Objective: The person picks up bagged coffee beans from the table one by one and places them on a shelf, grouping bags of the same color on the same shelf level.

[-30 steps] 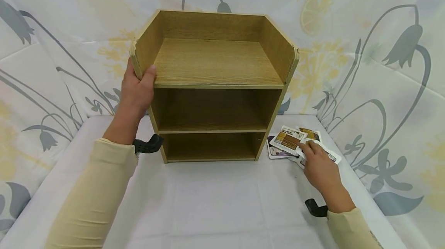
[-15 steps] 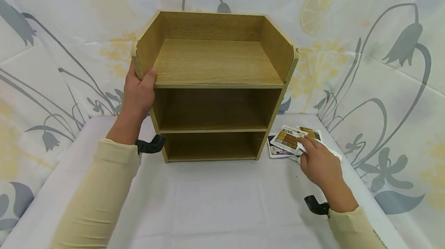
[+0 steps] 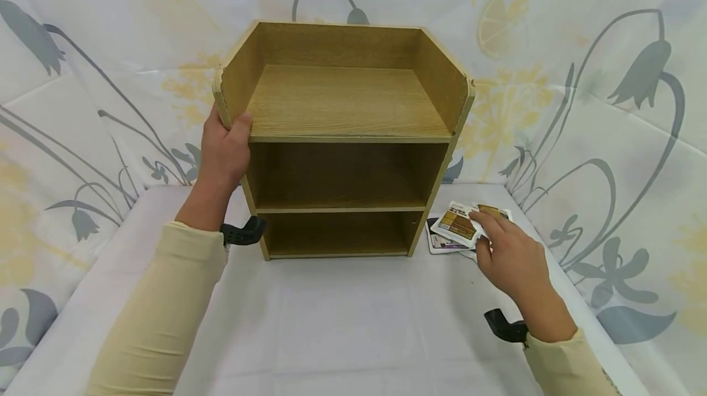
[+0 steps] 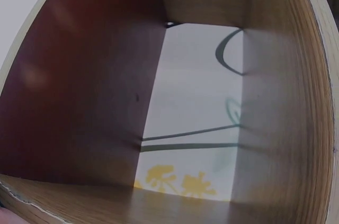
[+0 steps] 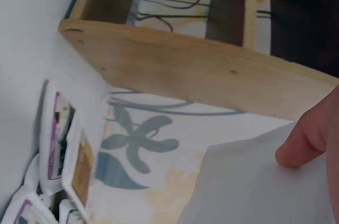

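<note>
A small wooden shelf unit (image 3: 348,101) stands upright at the back, with an open top tray and two compartments below. My left hand (image 3: 223,153) grips the upper part of its left side panel, thumb on the inner side. To the right of the unit lies a loose pile of white-edged picture cards (image 3: 455,225), some brown and one purplish. Over that pile my right hand (image 3: 513,264) pinches a card, whose plain white face (image 5: 249,181) shows under the thumb in the right wrist view. The fingers' far side is hidden there.
White cloth (image 3: 342,322) covers the table, and a flower-patterned curtain (image 3: 585,107) hangs behind and at both sides. In the right wrist view, several cards (image 5: 79,171) lie beside the unit's side panel (image 5: 175,68). Black wrist straps (image 3: 243,231) are on both arms.
My right hand has closed on a card at the pile and lifted slightly, shifting a little to the right. The left hand keeps its grip on the shelf unit.
</note>
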`<control>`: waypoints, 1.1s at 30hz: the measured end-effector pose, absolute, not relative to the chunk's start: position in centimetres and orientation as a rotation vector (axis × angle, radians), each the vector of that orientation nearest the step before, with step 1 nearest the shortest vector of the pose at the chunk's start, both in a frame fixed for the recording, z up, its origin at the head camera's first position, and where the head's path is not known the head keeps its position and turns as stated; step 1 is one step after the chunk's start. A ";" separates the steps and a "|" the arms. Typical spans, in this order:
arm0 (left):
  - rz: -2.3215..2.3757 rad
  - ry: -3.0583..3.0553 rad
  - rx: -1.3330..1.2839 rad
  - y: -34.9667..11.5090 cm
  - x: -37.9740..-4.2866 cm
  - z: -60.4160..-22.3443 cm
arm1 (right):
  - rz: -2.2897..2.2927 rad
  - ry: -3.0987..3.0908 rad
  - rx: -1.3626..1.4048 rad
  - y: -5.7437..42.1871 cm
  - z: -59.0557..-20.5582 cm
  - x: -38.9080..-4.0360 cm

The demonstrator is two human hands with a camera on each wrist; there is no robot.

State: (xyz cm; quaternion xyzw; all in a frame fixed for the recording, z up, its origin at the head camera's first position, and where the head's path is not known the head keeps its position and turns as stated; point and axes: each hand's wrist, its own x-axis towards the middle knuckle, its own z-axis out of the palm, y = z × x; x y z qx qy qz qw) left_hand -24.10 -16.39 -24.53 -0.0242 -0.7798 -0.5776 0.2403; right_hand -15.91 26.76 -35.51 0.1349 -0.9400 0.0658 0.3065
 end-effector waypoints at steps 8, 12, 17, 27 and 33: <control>-1.581 -2.121 -0.072 -16.3 -24.2 -24.7 | 0.179 -2.360 0.464 25.8 -33.5 -15.7; -1.578 -2.123 -0.074 -16.4 -24.2 -24.7 | 0.192 -2.325 0.501 25.4 -32.5 -15.4; -1.584 -2.118 -0.087 -16.4 -24.2 -24.7 | 0.228 -2.252 0.545 24.7 -31.3 -15.1; -1.586 -2.111 -0.099 -16.3 -24.0 -24.6 | 0.296 -2.166 0.613 23.7 -29.1 -14.5; -1.577 -2.103 -0.116 -16.2 -24.0 -24.6 | 0.315 -2.127 0.642 23.2 -28.2 -14.1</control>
